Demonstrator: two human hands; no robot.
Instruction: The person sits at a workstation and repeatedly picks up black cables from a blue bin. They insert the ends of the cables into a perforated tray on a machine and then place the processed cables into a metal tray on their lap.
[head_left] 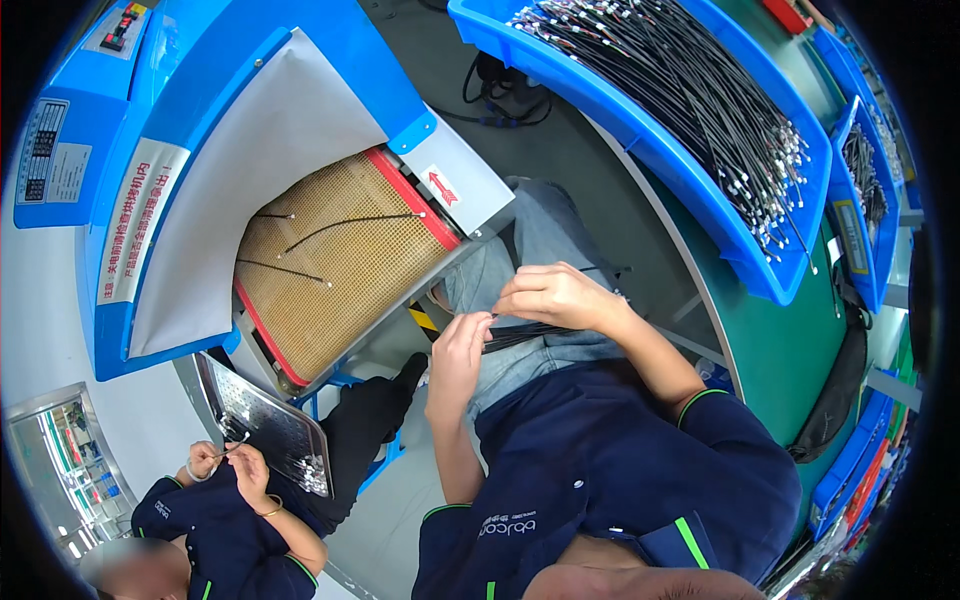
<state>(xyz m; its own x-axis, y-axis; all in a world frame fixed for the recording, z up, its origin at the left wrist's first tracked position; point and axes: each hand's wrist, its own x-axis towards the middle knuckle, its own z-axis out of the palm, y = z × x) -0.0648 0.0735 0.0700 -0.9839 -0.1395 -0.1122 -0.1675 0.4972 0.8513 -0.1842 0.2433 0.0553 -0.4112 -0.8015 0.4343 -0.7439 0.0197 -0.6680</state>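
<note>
My left hand (459, 358) and my right hand (553, 296) meet above my lap, fingertips pinched close together. Between them is one end of a thin black cable (597, 268), whose other part sticks out past the back of my right hand. The pinched end is mostly covered by my fingers. A bunch of black cables (522, 334) lies across my jeans, just below my hands. To the left, several black cables with small white ends, such as one long cable (350, 226), lie spaced apart on a tan mesh conveyor belt (380, 262).
The belt leads out of a blue machine (350, 60) with a pale hood curtain (255, 180). At right, a blue bin (600, 110) full of black cables stands on a green table (790, 370). Lower left, a co-worker's hands (235, 465) hold a cable above a tray (270, 420).
</note>
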